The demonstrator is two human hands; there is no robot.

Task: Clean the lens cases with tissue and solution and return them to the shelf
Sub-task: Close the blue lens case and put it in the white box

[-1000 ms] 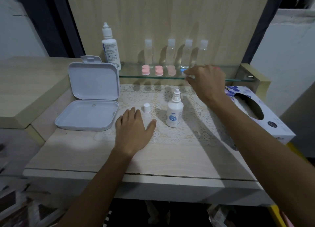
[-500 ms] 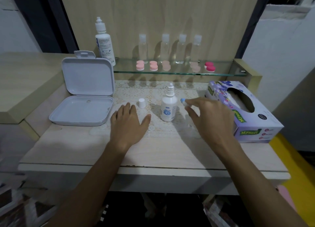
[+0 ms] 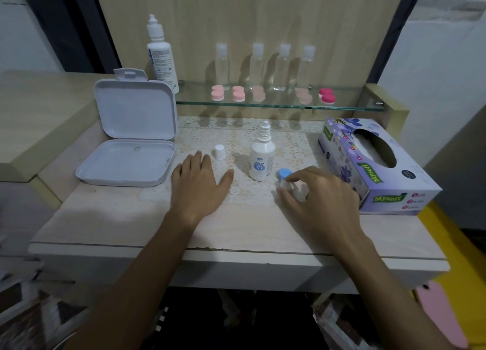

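Table fills the middle of the head view, lace mat on its far half. Tissue box sits at 3 o'clock on the table, opening up, tissue visible inside. White hinged case lies open at 9 o'clock, lid tilted up against the back. Glass shelf runs across at 12 o'clock; on it a tall white bottle at the left end, four clear bottles in a row, and in front of them five lens cases: two pink, two pale ones, one magenta at the right. Left hand rests flat on the mat, palm down, fingers straight and close together, thumb out, holding nothing. Right hand sits at about 4 o'clock from the solution bottle, fingers curled and pinching a lens case with blue cap down at mat level; the case's other half is mostly hidden under the fingers. Solution bottle stands upright at centre, uncapped, nozzle bare, just beside the blue cap. Its small white cap stands on the mat at 9 o'clock from the bottle, just beyond the left fingertips, not touching.
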